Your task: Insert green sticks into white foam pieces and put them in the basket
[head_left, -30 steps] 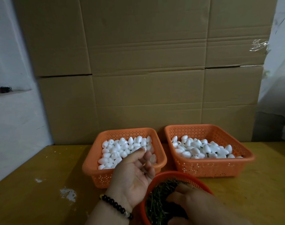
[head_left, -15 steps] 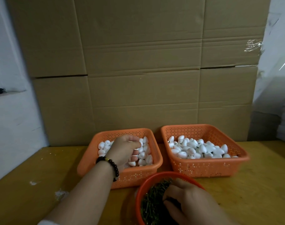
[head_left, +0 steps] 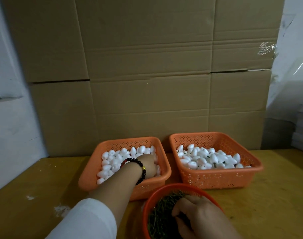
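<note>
Two hands work over a yellow-brown bench [head_left: 250,213] with white flecks on its left part. Nearest, the right hand [head_left: 199,216] sits in a round red bowl [head_left: 157,194] of green sticks [head_left: 162,214], fingers curled down among them; whether it has hold of any stick cannot be told, since the fingertips are buried and the bowl is cut off by the bottom edge. Beyond and to its left, the left hand [head_left: 148,167], with a dark bead bracelet [head_left: 140,169] on the wrist and a white sleeve [head_left: 88,219] behind, reaches into the left basket [head_left: 88,176] of plain white foam pieces [head_left: 112,159]. Its fingers are hidden among them, so its grip cannot be told. Right of that hand stands the right basket [head_left: 216,176], holding foam pieces with sticks [head_left: 209,159] in them. Farthest, stacked cardboard boxes [head_left: 147,66] fill the back, with a white wall [head_left: 9,118] at left.
</note>
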